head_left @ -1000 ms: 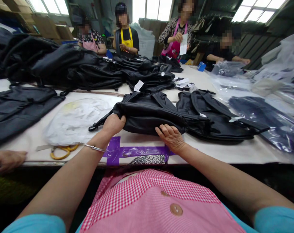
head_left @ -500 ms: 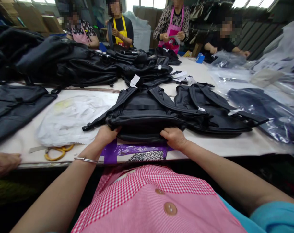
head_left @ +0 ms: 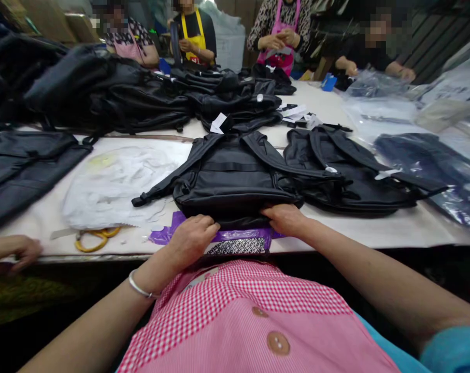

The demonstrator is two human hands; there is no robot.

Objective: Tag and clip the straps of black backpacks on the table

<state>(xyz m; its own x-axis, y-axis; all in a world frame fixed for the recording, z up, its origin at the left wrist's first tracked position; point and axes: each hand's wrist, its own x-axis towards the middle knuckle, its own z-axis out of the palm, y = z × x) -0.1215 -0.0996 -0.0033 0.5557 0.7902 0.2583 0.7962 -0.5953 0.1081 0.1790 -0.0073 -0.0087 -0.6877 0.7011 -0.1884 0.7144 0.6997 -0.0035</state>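
Observation:
A black backpack (head_left: 235, 181) lies strap side up on the table before me, its bottom edge towards me. My right hand (head_left: 285, 218) grips the lower right part of that edge, some fingers hidden under it. My left hand (head_left: 194, 239) is at the bottom edge, left of the middle, back of the hand up. Its fingers are bent and close together; their tips and thumb are hidden, so what they hold cannot be made out. Purple tape (head_left: 162, 235) and a black-and-white patterned strip (head_left: 238, 245) lie along the table edge beneath.
Another black backpack (head_left: 347, 181) lies right, beside a plastic-wrapped one (head_left: 432, 171). On the left are a white bag (head_left: 114, 186), yellow-handled scissors (head_left: 91, 242), a flat black bag (head_left: 20, 160) and another person's hand (head_left: 25, 251). Black bags (head_left: 133, 98) are heaped behind; several people work opposite.
My left hand has let go of the backpack's lower left corner and moved right and nearer me along its bottom edge. My right hand keeps its grip. The view has shifted slightly.

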